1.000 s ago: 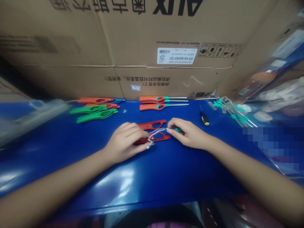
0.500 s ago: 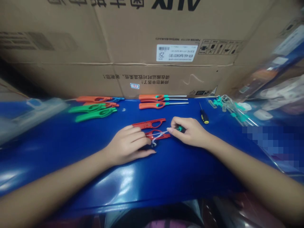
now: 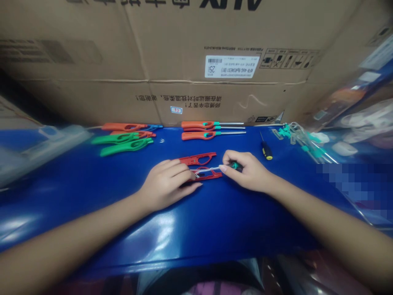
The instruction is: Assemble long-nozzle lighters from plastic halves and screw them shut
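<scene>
Two red lighter shell halves lie side by side on the blue table: the far shell half [image 3: 198, 159] and the near shell half [image 3: 211, 176]. My left hand [image 3: 167, 182] curls over their left ends, fingertips on the near one, thumb stretched below it. White wires [image 3: 204, 170] and a small dark part [image 3: 202, 175] show at the near half, by those fingertips. My right hand [image 3: 245, 170] is closed around what looks like a screwdriver [image 3: 236, 165], its handle green and black. Its thin shaft points left over the near half; the tip is hidden by my left hand.
Behind stand orange lighters [image 3: 196, 135] with metal tubes. Green shell halves [image 3: 125, 146] and orange ones lie left. A yellow-black screwdriver [image 3: 266, 151] and teal parts with tubes [image 3: 307, 143] are right. A cardboard box [image 3: 172, 90] walls the back; a clear bin [image 3: 49, 151] stands left.
The white wires and dark part have come down closer to the near shell half, and the wires lie straighter. My left thumb has moved up toward the fingers. The view has shifted slightly.
</scene>
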The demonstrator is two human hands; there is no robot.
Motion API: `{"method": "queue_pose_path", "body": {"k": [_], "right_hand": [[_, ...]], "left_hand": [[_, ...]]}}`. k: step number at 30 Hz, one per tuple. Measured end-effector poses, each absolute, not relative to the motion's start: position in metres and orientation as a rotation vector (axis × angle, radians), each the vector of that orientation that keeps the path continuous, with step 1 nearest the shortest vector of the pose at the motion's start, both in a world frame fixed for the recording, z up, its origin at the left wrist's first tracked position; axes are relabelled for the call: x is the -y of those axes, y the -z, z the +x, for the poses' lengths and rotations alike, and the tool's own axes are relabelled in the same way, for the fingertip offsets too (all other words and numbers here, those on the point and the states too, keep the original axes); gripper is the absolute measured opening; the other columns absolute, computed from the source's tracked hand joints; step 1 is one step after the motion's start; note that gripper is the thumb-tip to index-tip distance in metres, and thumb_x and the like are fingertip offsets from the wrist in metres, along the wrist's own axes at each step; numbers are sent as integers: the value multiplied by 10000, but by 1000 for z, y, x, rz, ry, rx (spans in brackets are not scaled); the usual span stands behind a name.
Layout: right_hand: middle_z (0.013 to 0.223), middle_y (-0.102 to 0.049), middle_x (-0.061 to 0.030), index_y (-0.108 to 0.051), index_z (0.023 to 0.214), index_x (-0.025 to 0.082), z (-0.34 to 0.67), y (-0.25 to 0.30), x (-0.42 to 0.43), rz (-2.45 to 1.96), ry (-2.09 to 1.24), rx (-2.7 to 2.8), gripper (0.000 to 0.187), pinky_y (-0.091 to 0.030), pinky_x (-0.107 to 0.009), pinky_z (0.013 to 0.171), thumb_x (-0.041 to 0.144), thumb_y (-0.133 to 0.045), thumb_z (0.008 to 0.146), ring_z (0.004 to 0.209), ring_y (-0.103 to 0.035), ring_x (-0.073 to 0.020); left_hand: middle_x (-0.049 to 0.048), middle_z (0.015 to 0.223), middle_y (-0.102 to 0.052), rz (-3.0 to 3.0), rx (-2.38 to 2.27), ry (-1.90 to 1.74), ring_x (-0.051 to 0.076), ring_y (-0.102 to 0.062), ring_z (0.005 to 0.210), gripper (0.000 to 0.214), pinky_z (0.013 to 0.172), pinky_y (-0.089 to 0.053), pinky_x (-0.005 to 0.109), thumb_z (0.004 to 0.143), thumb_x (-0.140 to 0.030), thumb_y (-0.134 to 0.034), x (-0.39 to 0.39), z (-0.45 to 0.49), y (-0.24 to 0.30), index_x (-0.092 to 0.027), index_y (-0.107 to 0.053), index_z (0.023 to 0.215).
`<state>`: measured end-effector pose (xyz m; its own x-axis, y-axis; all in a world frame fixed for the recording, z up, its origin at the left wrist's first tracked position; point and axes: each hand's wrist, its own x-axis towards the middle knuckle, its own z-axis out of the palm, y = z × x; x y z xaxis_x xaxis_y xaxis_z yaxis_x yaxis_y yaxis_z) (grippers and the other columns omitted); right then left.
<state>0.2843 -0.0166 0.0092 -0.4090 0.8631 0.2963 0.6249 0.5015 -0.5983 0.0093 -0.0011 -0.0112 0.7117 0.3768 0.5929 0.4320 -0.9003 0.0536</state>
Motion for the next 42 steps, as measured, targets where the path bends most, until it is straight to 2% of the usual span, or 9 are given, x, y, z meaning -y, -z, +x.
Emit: {"method": "queue_pose_path", "body": {"k": [6,11,16,20,28,34,37,40,42], "right_hand": [[677,-524,38,-504,760,208,284,-7,16,-1199,-604,2169,302,-341,-248,592,441,-580,937,605,-447,-107],[690,-569,33,-531,778,207,286,-7,14,-1258,-592,2211,324,-346,-253,600,477,-576,952,613,-482,-114],[906,-692,-19,-603,952,217,293,-12,13,-1248,-507,2348,180,-415,-281,700,390,-562,978,782,-613,-162],[1002,-698,-48,-594,1013,221,295,-15,12,-1174,-526,2455,142,-449,-309,762,347,-528,1001,866,-634,-190],[1009,-679,-67,-657,1045,218,300,-16,11,-1090,-457,2536,220,-474,-324,774,357,-487,1031,883,-623,-198],[1010,-669,-66,-703,1056,218,303,-18,13,-1098,-485,2589,281,-493,-322,789,392,-483,1039,877,-643,-191],[1085,-708,-66,-702,1133,233,303,-19,14,-1088,-529,2593,281,-508,-333,824,371,-473,1046,956,-674,-206],[1230,-709,-61,-656,1274,263,302,-20,14,-1049,-544,2570,301,-509,-360,932,339,-473,1047,1109,-671,-224],[1250,-707,-58,-647,1297,268,302,-20,15,-1025,-546,2563,310,-509,-366,953,330,-473,1048,1130,-669,-224]], "left_hand": [[28,839,-724,-2816,700,1020,150,-608,726,91,677,-450,291,941,-219,-669,1,9,9,-185,-627,868],[24,838,-728,-2784,641,1101,144,-630,717,95,663,-463,283,905,-175,-705,1,8,10,-178,-623,953],[17,799,-710,-2752,667,1160,129,-597,651,150,632,-457,270,906,-171,-693,2,10,9,-176,-637,1045],[38,845,-724,-2785,663,1222,139,-631,702,174,665,-497,270,908,-161,-682,1,10,9,-172,-649,1078],[43,910,-760,-2754,592,1237,148,-689,759,222,702,-540,273,896,-161,-693,-2,9,11,-198,-686,1115],[61,947,-769,-2879,616,1210,158,-714,829,249,748,-559,270,939,-130,-644,-1,7,11,-184,-679,1179],[65,908,-761,-2908,672,1227,159,-706,819,239,759,-561,274,957,-124,-609,-2,7,11,-166,-684,1181],[64,884,-761,-2900,718,1249,153,-691,768,206,733,-556,275,973,-152,-588,-3,9,11,-164,-704,1143],[67,892,-766,-2896,735,1256,153,-689,759,192,723,-553,275,979,-167,-584,-4,10,11,-167,-714,1119]]}}
